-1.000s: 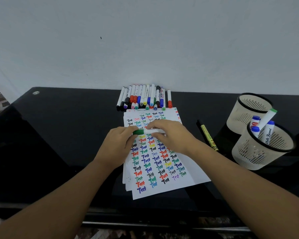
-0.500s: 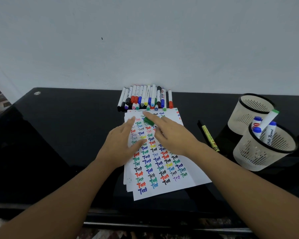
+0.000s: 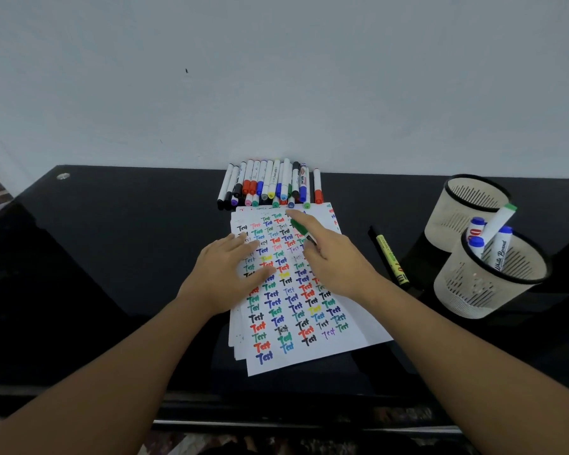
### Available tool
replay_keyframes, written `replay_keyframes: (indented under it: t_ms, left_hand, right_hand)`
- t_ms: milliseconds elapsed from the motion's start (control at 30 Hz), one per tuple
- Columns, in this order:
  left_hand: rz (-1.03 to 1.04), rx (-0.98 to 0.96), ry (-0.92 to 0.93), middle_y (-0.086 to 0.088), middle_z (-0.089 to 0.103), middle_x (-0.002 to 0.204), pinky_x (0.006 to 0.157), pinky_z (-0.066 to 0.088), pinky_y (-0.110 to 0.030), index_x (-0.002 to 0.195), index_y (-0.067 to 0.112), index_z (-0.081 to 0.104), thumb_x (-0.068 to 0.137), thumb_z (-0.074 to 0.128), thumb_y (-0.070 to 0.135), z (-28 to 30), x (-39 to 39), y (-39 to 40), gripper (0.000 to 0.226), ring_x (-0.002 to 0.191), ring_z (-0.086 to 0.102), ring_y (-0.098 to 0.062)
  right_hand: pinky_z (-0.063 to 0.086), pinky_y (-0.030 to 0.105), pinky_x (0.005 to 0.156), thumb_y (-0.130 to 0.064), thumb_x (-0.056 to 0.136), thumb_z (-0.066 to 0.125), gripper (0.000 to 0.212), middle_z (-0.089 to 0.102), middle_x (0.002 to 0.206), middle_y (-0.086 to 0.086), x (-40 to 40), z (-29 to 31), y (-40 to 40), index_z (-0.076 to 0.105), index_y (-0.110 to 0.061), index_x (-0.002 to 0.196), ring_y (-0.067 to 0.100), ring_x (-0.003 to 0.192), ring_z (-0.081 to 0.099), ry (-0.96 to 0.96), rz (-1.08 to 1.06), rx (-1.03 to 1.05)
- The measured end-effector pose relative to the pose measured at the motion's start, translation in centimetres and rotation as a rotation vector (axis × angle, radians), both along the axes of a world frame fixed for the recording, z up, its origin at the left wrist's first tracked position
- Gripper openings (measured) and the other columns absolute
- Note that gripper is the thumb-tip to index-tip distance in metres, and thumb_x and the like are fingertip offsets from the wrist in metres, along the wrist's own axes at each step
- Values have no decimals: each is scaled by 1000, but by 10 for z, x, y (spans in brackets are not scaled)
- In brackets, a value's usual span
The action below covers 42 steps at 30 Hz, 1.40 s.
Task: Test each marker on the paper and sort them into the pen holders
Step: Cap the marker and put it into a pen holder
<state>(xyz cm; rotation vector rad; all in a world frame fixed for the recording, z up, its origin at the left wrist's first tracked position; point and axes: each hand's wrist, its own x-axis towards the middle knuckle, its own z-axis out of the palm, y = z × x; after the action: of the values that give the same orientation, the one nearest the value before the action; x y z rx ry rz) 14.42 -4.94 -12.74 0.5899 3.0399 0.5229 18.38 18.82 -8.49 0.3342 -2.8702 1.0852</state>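
left hand (image 3: pixel 225 274) lies flat, fingers straight, on the paper (image 3: pixel 296 290) at tabletop (image 3: pixel 112 257) centre. right hand (image 3: pixel 329 257) pinches a green marker (image 3: pixel 301 229) near the paper's 12 o'clock edge. pen holders (image 3: pixel 490 274) stand at 3 o'clock; bare surface at 9 o'clock.

Glossy black glass-like tabletop (image 3: pixel 112 257), mirror-smooth, carrying dim reflections. Matt white paper sheets (image 3: pixel 352 336), stacked and fanned, covered in coloured ink lettering. Smooth plastic barrels on the row of white markers with coloured caps (image 3: pixel 270 185); caps slightly shiny. Cream perforated plastic pen holder with a black rim (image 3: pixel 467 290), dull in finish, and a second cream slotted holder (image 3: pixel 454 218) alike behind it. Yellow-labelled black marker (image 3: pixel 391 257), plastic, faintly glossy. Matt, pale painted wall (image 3: pixel 276 77), smooth but for small specks.
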Motion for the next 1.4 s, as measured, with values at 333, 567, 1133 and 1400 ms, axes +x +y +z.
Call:
replay_keyframes:
  t_ms: [333, 567, 1133, 1400]
  left_hand:
    - [-77, -76, -132, 7, -14, 169, 125, 0, -46, 157, 49, -6, 77, 27, 98, 6, 32, 5, 100, 155, -11, -17]
    - [-90, -215, -60, 9, -13, 168, 126, -6, -43, 159, 46, -3, 77, 10, 98, -2, 56, 3, 98, 154, -15, -12]
    - [-76, -187, -46, 9, -3, 169, 127, 0, -44, 159, 47, 6, 73, 9, 101, -2, 55, 3, 101, 156, -5, -13]
    - [-73, -196, -52, 8, -3, 169, 127, 0, -43, 159, 47, 5, 71, 8, 102, -2, 55, 4, 104, 156, -4, -14]
  right_hand:
    - [58, 40, 94, -11, 100, 58, 45, 64, 122, -6, 31, 10, 22, 51, -41, 132, 16, 106, 69, -154, -134, -404]
    - [58, 32, 68, -36, 109, 50, 12, 66, 89, 6, 60, 22, 35, 56, -25, 112, 14, 72, 67, -25, -231, -383]
    - [53, 41, 66, -40, 106, 55, 23, 62, 77, -7, 133, 91, 122, 53, -17, 103, 11, 72, 62, 401, -581, -65]
    - [54, 38, 60, -39, 106, 55, 23, 61, 80, -8, 138, 88, 151, 51, -17, 107, 12, 79, 66, 325, -664, -11]
